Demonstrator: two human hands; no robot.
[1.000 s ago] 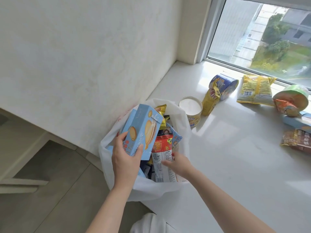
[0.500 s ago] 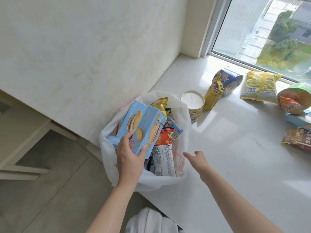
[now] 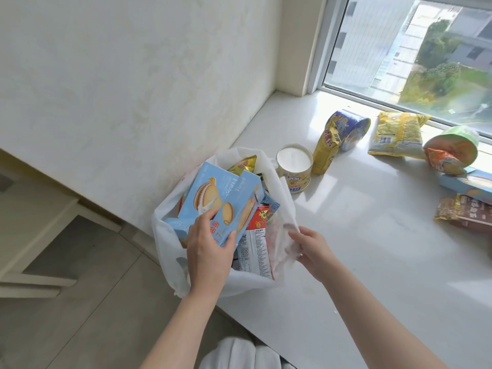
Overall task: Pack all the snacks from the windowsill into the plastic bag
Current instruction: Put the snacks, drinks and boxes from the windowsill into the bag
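Gripping the near end of the blue sandwich-biscuit box [image 3: 221,201], the left hand [image 3: 206,251] had fingers and thumb clamped across the carton's narrow width. The box was tilted, its lower end inside the mouth of the white plastic bag [image 3: 170,251]. The right hand [image 3: 310,249] pinched the bag's rim on its own side, holding the mouth open.

Judgement: the carton looked light and stiff, and its corners could snag the thin film. The biscuits were probably brittle, so it should be lowered, not dropped. The grip across the width suited it.

Just past the left hand, a red-and-white packet [image 3: 255,243] stood in the bag. Beyond the right hand, unpacked on the windowsill [image 3: 346,235]:
- white-lidded can [image 3: 294,166], just beside the bag
- yellow pouch [image 3: 326,147]
- blue tub [image 3: 348,129], on its side
- yellow crisp bag [image 3: 399,134]
- green cup [image 3: 452,150]
- brown packet [image 3: 466,211]
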